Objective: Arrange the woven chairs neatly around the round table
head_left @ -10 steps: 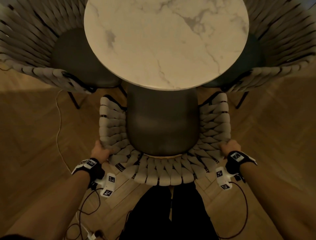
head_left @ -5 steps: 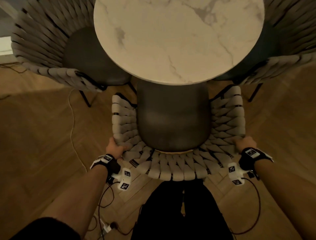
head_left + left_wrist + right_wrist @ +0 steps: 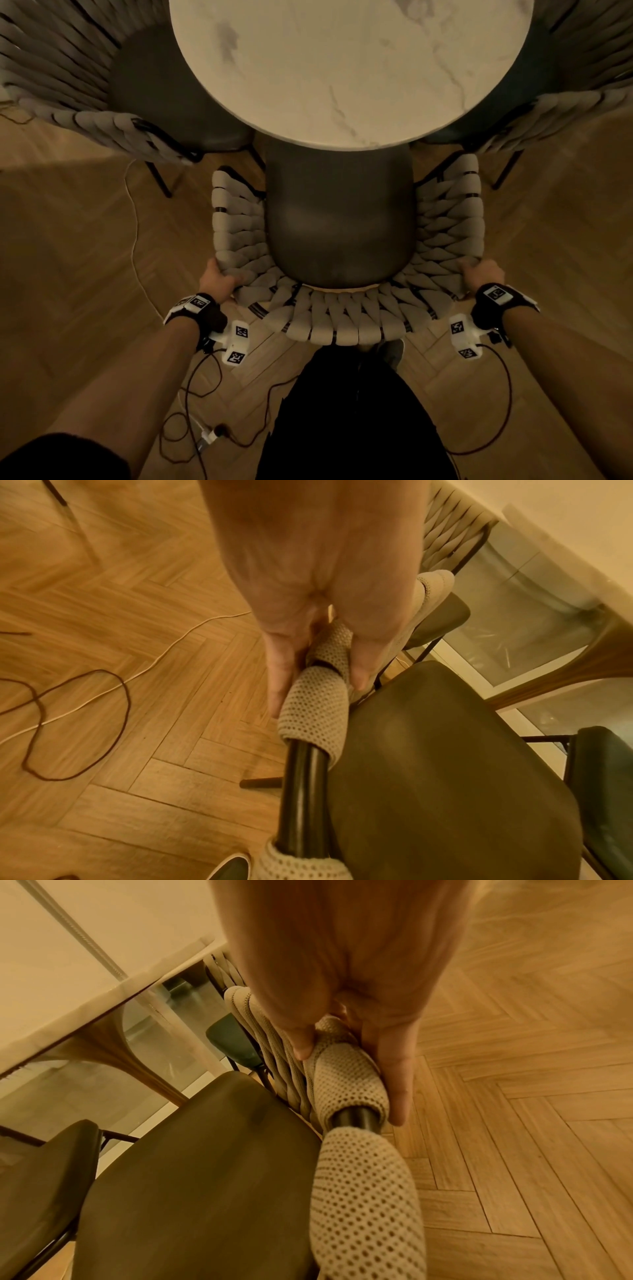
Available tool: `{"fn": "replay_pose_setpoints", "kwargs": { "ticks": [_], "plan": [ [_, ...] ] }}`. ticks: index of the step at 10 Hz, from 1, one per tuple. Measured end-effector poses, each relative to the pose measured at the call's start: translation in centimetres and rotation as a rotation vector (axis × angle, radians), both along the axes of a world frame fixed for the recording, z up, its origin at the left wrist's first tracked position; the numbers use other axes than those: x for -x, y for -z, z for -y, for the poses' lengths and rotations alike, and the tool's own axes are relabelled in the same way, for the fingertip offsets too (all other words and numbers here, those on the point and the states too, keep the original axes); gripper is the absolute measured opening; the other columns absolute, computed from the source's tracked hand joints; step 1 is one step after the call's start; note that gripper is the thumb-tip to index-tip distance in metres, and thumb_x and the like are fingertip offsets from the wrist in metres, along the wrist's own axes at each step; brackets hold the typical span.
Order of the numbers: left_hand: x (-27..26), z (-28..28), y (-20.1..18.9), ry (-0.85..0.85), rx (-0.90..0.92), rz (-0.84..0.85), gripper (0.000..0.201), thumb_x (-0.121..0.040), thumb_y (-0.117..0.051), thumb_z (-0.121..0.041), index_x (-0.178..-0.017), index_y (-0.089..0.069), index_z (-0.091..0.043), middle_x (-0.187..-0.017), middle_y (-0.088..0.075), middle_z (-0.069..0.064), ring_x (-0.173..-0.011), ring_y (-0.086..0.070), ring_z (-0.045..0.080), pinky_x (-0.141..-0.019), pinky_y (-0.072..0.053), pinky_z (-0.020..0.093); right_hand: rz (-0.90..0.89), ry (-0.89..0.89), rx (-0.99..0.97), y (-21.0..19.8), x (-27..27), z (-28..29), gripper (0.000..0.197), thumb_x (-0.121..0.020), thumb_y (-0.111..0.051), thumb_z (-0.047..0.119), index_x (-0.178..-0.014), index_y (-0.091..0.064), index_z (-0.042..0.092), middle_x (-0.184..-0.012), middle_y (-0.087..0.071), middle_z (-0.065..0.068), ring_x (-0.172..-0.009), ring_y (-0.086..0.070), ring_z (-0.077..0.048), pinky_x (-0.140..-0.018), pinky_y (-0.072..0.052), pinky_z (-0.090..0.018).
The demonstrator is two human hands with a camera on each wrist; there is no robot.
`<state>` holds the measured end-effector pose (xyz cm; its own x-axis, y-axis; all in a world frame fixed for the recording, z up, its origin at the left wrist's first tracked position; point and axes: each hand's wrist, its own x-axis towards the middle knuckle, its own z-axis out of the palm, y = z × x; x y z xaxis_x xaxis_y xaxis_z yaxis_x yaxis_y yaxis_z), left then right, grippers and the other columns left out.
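Observation:
A woven chair [image 3: 342, 325] with a beige braided back and dark seat [image 3: 339, 236] stands right before me, its seat front tucked under the round marble table [image 3: 349, 68]. My left hand [image 3: 219, 279] grips the back rail at its left corner; fingers and thumb pinch the woven wrap [image 3: 315, 704] in the left wrist view. My right hand [image 3: 479, 274] grips the rail at the right corner, thumb and fingers round the wrap [image 3: 346, 1080]. Two more woven chairs stand at the table, one to the left [image 3: 85, 99] and one to the right [image 3: 575, 106].
Herringbone wood floor [image 3: 85, 257] lies all round. A thin pale cable [image 3: 135, 233] runs along the floor left of the chair, and dark wires [image 3: 191, 387] loop near my legs [image 3: 352, 411]. The table's wooden base [image 3: 137, 1066] stands ahead under the top.
The held chair has slid forward, its seat further under the table. Both hands keep the same grip on the back rail.

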<state>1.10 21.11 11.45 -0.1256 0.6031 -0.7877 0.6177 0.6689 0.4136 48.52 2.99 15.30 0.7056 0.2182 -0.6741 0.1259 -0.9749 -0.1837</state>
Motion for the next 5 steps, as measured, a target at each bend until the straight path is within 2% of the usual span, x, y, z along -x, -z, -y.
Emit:
{"fn": "replay_pose_setpoints", "kwargs": {
  "ticks": [1, 2, 3, 4, 5],
  "plan": [
    [-0.1, 0.3, 0.0, -0.021, -0.011, 0.019, 0.082, -0.073, -0.083, -0.027, -0.14, -0.035, -0.024, -0.137, -0.052, 0.011, -0.114, -0.059, 0.039, -0.08, -0.057, 0.059, -0.021, 0.005, -0.008, -0.3, -0.1, 0.0, 0.043, -0.096, -0.052, 0.029, -0.118, -0.055, -0.008, -0.109, -0.061, -0.027, -0.066, -0.056, -0.032, -0.055, -0.048, -0.034],
    [-0.1, 0.8, -0.5, -0.048, -0.007, 0.027, 0.086, -0.075, -0.081, -0.028, -0.144, -0.031, -0.025, -0.141, -0.049, 0.012, -0.118, -0.057, 0.039, -0.081, -0.057, 0.059, -0.07, 0.101, -0.04, -0.5, -0.3, 0.2, 0.052, -0.09, -0.06, 0.038, -0.121, -0.056, -0.003, -0.112, -0.063, -0.025, -0.081, -0.067, -0.04, -0.067, -0.059, -0.046],
    [-0.5, 2.9, -1.1, -0.049, -0.019, 0.026, 0.076, -0.086, -0.071, -0.028, -0.148, -0.028, -0.02, -0.144, -0.046, 0.013, -0.12, -0.056, 0.038, -0.078, -0.06, 0.048, -0.11, 0.122, -0.07, -1.2, 0.1, 1.0, 0.055, -0.088, -0.063, 0.038, -0.126, -0.053, -0.001, -0.115, -0.061, -0.022, -0.087, -0.066, -0.04, -0.075, -0.06, -0.049],
    [-1.6, 6.2, -2.3, -0.069, 0.005, 0.057, 0.054, -0.094, -0.061, -0.033, -0.139, -0.037, -0.015, -0.134, -0.056, 0.015, -0.101, -0.066, 0.033, -0.065, -0.058, 0.038, -0.192, 0.017, -0.087, -2.6, 1.4, 3.2, 0.041, -0.092, -0.058, 0.035, -0.121, -0.058, 0.006, -0.11, -0.067, -0.018, -0.091, -0.067, -0.034, -0.08, -0.059, -0.047],
    [-2.4, 11.8, -2.4, -0.017, 0.191, 0.108, 0.037, -0.1, -0.046, -0.04, -0.124, -0.05, -0.012, -0.113, -0.066, 0.019, -0.083, -0.064, 0.03, -0.064, -0.052, 0.033, -0.307, -0.097, 0.047, -2.2, 3.2, 8.7, 0.028, -0.095, -0.053, 0.038, -0.106, -0.059, 0.013, -0.099, -0.071, -0.015, -0.093, -0.068, -0.03, -0.083, -0.058, -0.043]
  ]
}}
